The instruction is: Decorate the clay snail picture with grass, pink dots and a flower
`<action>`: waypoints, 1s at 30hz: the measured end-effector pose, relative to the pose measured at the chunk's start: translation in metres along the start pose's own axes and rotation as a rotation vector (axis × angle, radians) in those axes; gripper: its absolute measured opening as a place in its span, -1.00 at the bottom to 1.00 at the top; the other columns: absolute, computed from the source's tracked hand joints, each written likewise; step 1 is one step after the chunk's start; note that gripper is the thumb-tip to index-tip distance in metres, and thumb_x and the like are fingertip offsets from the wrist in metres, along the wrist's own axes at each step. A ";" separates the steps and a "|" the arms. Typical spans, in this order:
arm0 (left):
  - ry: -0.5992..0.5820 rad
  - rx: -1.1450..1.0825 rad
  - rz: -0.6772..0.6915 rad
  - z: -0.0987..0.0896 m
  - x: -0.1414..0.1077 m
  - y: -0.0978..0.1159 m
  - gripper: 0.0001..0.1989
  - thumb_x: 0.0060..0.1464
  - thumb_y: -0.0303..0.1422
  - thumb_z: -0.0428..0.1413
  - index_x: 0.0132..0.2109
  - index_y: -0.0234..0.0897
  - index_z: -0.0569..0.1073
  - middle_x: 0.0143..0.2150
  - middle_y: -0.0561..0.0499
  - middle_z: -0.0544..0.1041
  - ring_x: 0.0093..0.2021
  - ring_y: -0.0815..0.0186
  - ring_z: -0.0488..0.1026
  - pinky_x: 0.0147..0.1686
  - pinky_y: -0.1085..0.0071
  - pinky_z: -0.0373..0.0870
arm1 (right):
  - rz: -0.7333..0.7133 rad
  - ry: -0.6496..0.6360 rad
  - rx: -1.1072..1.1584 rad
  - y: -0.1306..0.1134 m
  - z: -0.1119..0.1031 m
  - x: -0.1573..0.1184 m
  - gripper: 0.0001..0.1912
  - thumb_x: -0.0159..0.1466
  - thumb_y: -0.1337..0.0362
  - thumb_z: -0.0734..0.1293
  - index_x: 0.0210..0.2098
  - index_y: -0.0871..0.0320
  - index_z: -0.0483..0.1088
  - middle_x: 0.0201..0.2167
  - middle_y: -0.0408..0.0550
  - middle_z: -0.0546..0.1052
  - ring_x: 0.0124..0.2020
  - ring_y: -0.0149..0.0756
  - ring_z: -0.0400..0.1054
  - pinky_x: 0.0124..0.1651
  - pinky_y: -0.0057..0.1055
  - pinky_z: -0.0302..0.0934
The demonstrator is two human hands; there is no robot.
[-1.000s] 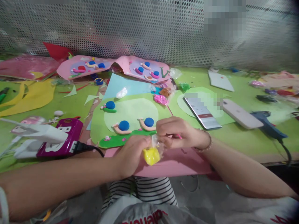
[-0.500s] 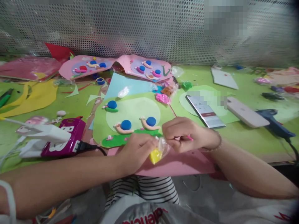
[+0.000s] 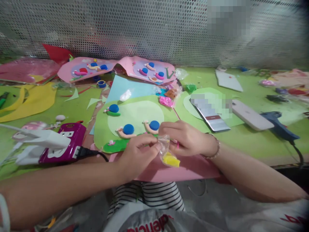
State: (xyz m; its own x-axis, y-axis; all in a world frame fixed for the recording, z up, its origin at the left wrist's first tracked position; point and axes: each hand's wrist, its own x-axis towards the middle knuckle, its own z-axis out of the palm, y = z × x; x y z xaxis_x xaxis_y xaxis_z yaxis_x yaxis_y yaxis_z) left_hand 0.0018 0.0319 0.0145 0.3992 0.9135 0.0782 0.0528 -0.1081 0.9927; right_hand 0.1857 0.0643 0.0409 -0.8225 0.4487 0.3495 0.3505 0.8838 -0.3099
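Between my hands hangs a small clear plastic bag (image 3: 164, 145) with yellow clay (image 3: 171, 159) in its lower end. My left hand (image 3: 138, 153) pinches the top of the bag between thumb and fingers. My right hand (image 3: 185, 138) has its fingers closed at the bag's other upper side, and a small pink piece (image 3: 178, 145) shows at its fingertips. Behind the hands lies a green paper sheet (image 3: 101, 125) bearing clay snails with blue shells, such as the snail (image 3: 128, 129) nearest my left hand. Below the hands is a pink sheet (image 3: 193, 169).
Left stands a purple power adapter (image 3: 72, 138) with plugs and a black cord. At right lie a phone (image 3: 212, 117), a pale phone (image 3: 251, 114) and a blue glue gun (image 3: 277, 124). Bags of clay (image 3: 166, 101) sit behind. A perforated metal panel (image 3: 145, 29) closes the back.
The bag's yellow end has swung to the right and now hangs clear of my left fingers. My right hand has shifted slightly left, and its fingers are closer to the bag's top.
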 end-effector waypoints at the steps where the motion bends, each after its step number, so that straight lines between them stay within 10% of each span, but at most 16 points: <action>1: -0.002 -0.027 -0.030 0.001 0.000 0.000 -0.85 0.01 -0.35 0.05 -0.46 -0.32 0.40 -0.47 0.05 0.45 -0.39 0.38 0.36 -0.33 0.48 0.28 | 0.007 -0.010 0.029 0.001 0.001 0.000 -0.88 0.20 0.42 0.07 -0.37 0.19 0.20 -0.43 -0.04 0.31 -0.47 -0.44 0.13 -0.44 -0.52 0.08; 16: -0.118 0.197 0.132 -0.005 -0.007 0.000 -0.75 0.15 -0.34 -0.07 -0.48 -0.30 0.24 -0.56 0.13 0.22 -0.51 0.45 0.17 -0.48 0.51 0.12 | 0.003 -0.036 0.353 -0.003 -0.002 0.004 -0.71 0.38 0.22 0.01 -0.45 0.17 0.09 -0.54 -0.18 0.15 -0.51 -0.48 0.00 -0.41 -0.54 0.01; 30: -0.194 0.036 -0.036 -0.004 -0.007 0.005 -0.80 0.03 -0.45 -0.08 -0.54 -0.27 0.15 -0.60 0.16 0.14 -0.57 0.49 0.08 -0.57 0.54 0.06 | 0.025 0.068 0.342 -0.008 -0.021 0.003 -0.64 0.35 0.22 0.06 -0.57 0.14 -0.02 -0.62 -0.23 0.03 -0.57 -0.50 -0.09 -0.50 -0.53 -0.08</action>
State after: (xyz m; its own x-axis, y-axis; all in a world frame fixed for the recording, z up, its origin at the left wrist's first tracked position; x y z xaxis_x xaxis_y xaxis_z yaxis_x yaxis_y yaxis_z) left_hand -0.0044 0.0265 0.0188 0.5653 0.8246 0.0202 0.1017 -0.0940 0.9904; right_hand 0.1895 0.0616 0.0627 -0.7797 0.4880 0.3923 0.1908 0.7819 -0.5934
